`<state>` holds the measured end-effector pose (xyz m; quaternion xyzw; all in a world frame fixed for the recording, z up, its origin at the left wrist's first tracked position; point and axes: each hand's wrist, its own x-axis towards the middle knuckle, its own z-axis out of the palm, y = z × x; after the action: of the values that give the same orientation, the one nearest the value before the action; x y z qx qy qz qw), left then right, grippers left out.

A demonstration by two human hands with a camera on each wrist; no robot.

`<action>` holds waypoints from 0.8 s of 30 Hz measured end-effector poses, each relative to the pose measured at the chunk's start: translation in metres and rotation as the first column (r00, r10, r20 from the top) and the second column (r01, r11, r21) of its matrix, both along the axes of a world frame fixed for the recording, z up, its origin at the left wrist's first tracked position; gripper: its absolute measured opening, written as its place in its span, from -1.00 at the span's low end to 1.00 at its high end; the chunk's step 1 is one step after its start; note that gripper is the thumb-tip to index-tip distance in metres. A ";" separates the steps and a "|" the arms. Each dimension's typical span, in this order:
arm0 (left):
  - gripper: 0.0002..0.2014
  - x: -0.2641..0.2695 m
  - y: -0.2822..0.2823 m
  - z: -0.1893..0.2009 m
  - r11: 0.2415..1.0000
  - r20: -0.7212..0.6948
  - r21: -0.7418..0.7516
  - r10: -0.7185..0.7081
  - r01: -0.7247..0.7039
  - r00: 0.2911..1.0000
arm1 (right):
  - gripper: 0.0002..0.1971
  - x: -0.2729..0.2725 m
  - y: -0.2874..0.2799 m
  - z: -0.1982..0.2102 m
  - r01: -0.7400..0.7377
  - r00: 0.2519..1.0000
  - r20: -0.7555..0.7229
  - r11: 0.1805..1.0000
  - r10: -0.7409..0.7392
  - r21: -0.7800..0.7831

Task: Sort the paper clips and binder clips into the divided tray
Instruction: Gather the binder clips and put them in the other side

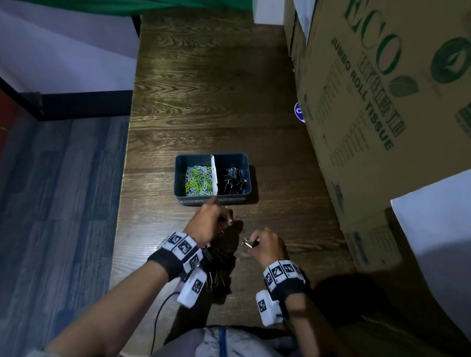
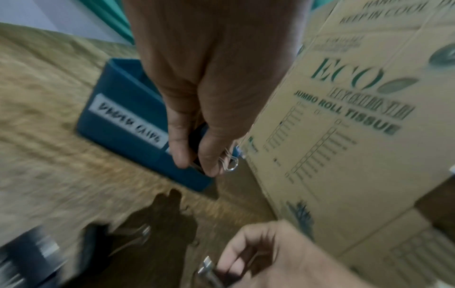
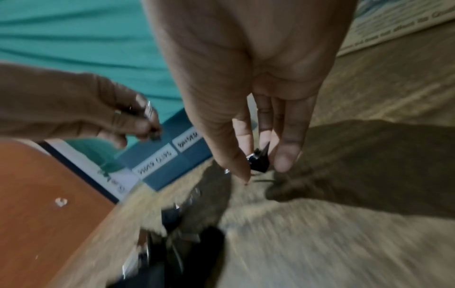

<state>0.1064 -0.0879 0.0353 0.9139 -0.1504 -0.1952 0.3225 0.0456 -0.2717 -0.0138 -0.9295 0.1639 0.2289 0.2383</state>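
Nearest the person, a heap of small black metal binder clips with silver wire handles (image 1: 215, 271) lies on the dark brown wooden desk (image 1: 198, 99), partly under the left wrist. These clips look light, hard and stiff, so they will not squash. The wire handles swing, so the black body is probably the best place to pinch.

A little further out, the right hand (image 1: 267, 245) hangs low over the desk with its fingers (image 3: 286, 154) curled round one black binder clip (image 3: 258, 159), pinching its body. The left hand (image 1: 208, 220) is further forward, close to the near wall of the tray. Its fingers (image 2: 182, 148) pinch another black binder clip (image 2: 227, 158), and the wire loop pokes out.

Beyond the hands sits the blue plastic divided tray (image 1: 213, 200). Its left side holds green, yellow and white paper clips (image 1: 198, 180). Its right side holds black binder clips (image 1: 233, 179).
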 end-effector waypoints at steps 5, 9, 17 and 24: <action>-0.87 0.049 -0.022 0.038 0.994 0.144 -0.068 0.093 -0.084 0.985 | -0.76 0.024 -0.002 0.025 0.066 0.993 0.089 0.994 -0.074 0.093; -0.60 0.069 -0.026 0.041 0.995 0.107 -0.025 0.100 -0.098 0.989 | -0.77 0.052 0.001 0.053 0.055 0.982 0.168 0.984 -0.084 0.167; -0.75 0.013 0.011 0.019 0.985 0.144 -0.001 0.170 -0.171 0.975 | -0.73 0.109 0.017 0.098 -0.020 0.918 0.393 0.981 -0.059 0.193; -0.59 -0.046 0.066 -0.028 0.953 -0.040 0.298 0.079 -0.064 0.996 | -0.55 0.069 0.028 0.074 -0.237 0.917 0.363 0.959 0.167 0.158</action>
<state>0.0604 -0.0221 0.0071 0.9514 -0.0778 -0.2274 0.1927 0.1142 -0.2439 0.0605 -0.9386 -0.0016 0.1005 0.3301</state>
